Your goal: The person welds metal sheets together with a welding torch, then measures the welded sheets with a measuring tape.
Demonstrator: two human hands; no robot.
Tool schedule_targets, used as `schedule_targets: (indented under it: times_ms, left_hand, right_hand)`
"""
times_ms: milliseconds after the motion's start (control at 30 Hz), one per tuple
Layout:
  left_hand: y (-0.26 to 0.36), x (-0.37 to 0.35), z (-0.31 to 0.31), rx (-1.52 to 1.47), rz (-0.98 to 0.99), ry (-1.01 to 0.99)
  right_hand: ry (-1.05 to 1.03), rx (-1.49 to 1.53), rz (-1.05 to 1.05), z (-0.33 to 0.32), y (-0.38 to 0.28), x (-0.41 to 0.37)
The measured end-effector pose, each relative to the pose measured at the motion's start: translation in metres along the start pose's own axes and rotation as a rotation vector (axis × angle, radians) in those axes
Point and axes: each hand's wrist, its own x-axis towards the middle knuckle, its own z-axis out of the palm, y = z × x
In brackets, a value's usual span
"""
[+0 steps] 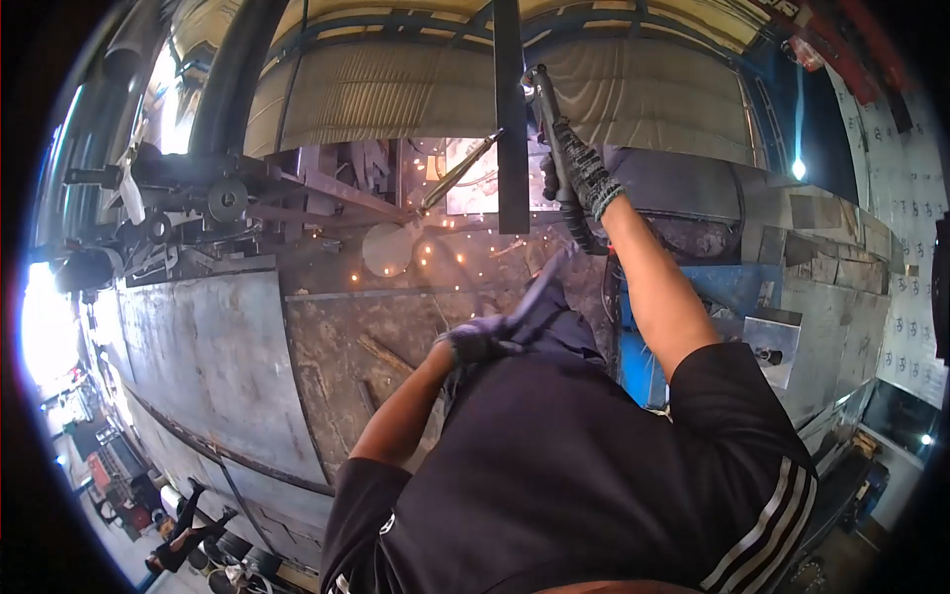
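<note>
My right hand [591, 178], in a grey knitted glove, is wrapped round a long dark torch [550, 119] with a cable at its lower end. The torch's head points up beside an upright dark steel bar [513, 129], close to its right edge. A bright pinkish glow shows behind the bar, and orange sparks [427, 252] scatter below and to the left. My left hand [480, 339], gloved too, lies with its fingers stretched over my dark trouser leg [554, 317], away from the torch.
A slanting metal bar [461, 170] and a round plate [387, 249] are near the sparks. Steel parts [228, 201] crowd the left, above a large metal sheet [213, 366]. A blue box [643, 366] stands at my right. Another person [183, 535] is at far lower left.
</note>
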Motion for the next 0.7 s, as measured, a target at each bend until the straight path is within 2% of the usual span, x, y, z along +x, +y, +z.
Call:
schedule_targets:
  times_ms: [33, 67, 133, 167, 200, 267, 333, 367, 433, 467, 533, 600, 633, 667, 700]
  left_hand:
    - [0.047, -0.037, -0.004, 0.485, -0.089, 0.075]
    - [0.03, -0.04, -0.019, 0.487, -0.09, 0.073]
    - [-0.015, -0.033, -0.049, 0.498, -0.026, 0.426]
    - [-0.018, -0.031, -0.061, 0.495, -0.022, 0.43]
    - [-0.014, -0.025, -0.079, 0.393, 0.061, 0.437]
    - [0.003, -0.01, -0.11, 0.19, 0.221, 0.44]
    - [0.109, -0.019, -0.071, -0.473, 0.34, 0.559]
    - [0.115, -0.006, -0.084, -0.597, 0.418, 0.539]
    - [0.141, 0.001, -0.092, -0.8, 0.514, 0.534]
    - [0.155, -0.005, -0.094, -0.934, 0.559, 0.456]
    - [0.177, -0.009, -0.088, -1.008, 0.52, 0.492]
    - [0.167, -0.003, -0.105, -0.877, 0.517, 0.397]
    - [0.154, 0.002, -0.129, -0.724, 0.629, 0.14]
    - [0.15, 0.001, -0.134, -0.733, 0.503, 0.316]
    - [0.166, -0.014, -0.126, -0.606, 0.449, 0.447]
  right_hand:
    - [0.002, -0.005, -0.006, 0.003, -0.002, -0.004]
    - [0.004, -0.013, -0.009, 0.005, -0.002, -0.007]
    - [-0.007, 0.037, -0.004, 0.007, 0.001, -0.002]
    - [-0.024, 0.089, -0.003, 0.007, 0.003, -0.001]
    - [-0.084, 0.098, 0.003, 0.008, 0.0, -0.009]
    - [-0.074, 0.037, -0.033, 0.005, 0.008, -0.006]
    - [-0.027, 0.051, -0.05, 0.005, 0.021, -0.011]
    - [0.006, -0.031, -0.115, 0.008, 0.037, -0.009]
    - [0.038, 0.078, -0.034, 0.019, 0.031, -0.011]
    - [0.069, 0.1, 0.001, 0.022, 0.029, -0.012]
    - [0.098, 0.051, -0.059, 0.016, 0.031, -0.017]
    - [-0.003, -0.014, -0.084, 0.014, 0.025, -0.025]
    - [0.029, -0.01, -0.077, 0.012, 0.029, -0.023]
    - [0.03, -0.021, -0.09, 0.013, 0.032, -0.028]
    - [0.023, -0.01, -0.068, 0.013, 0.034, -0.03]
